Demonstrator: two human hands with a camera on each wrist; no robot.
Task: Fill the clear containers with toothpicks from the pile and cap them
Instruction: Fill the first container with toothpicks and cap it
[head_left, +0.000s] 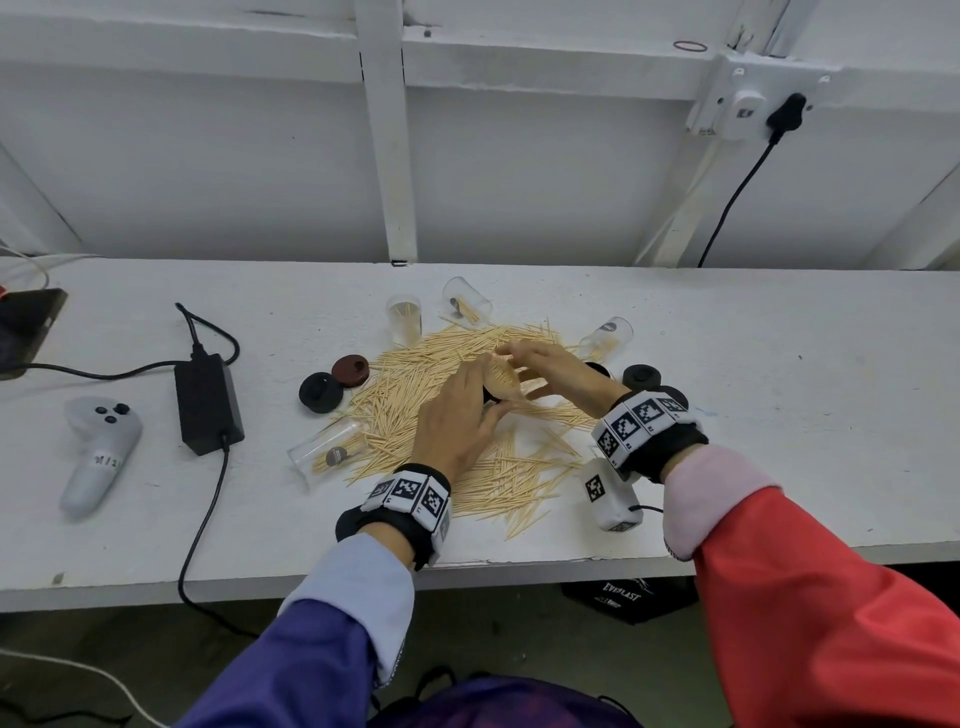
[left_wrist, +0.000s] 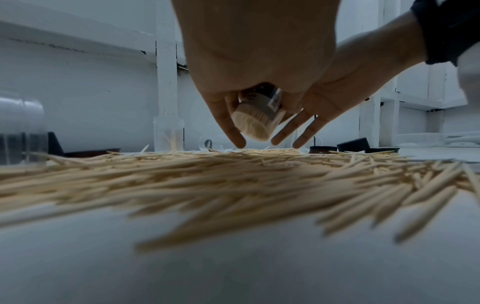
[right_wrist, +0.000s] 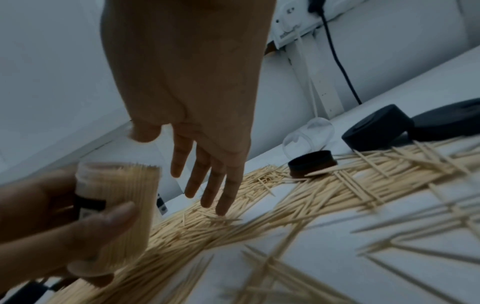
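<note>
White painted bench (head_left: 727, 364), strewn wooden toothpicks (head_left: 415, 384), left hand (head_left: 457, 415) gripping packed clear cylinder (right_wrist: 122, 205), right hand (head_left: 550, 364) fingers extended.

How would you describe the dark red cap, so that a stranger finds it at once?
Start at the pile of toothpicks in the middle of the white table. On its left edge lie two round caps, touching. The dark red cap is the farther one; its neighbour, the black cap, and the other caps are black.
</note>
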